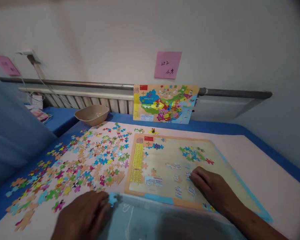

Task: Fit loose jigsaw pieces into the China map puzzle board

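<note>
- Left hand, bottom centre-left of frame: fingers curled in, pinching a light-blue puzzle piece at the fingertips, right at the upper left corner of a translucent plastic bag that lies along the bottom edge.
- Right hand, lower right of centre: flat, palm down on the puzzle board, fingers loosely spread and holding nothing; fingertips touch small pale pieces set in the board's lower middle.
- Puzzle board sits centre frame on the pink surface. Mostly unfilled: a cluster of green/blue joined pieces upper right, a red flag piece at top left, a yellow strip down its left side.
- Loose pieces, many colours, spread over the left half of the surface, well clear of the right hand, the nearest just beside the left.
- Reference map picture stands upright against the radiator, upper centre.
- Beige bowl to its left.
- Pink note on the wall above the map.
</note>
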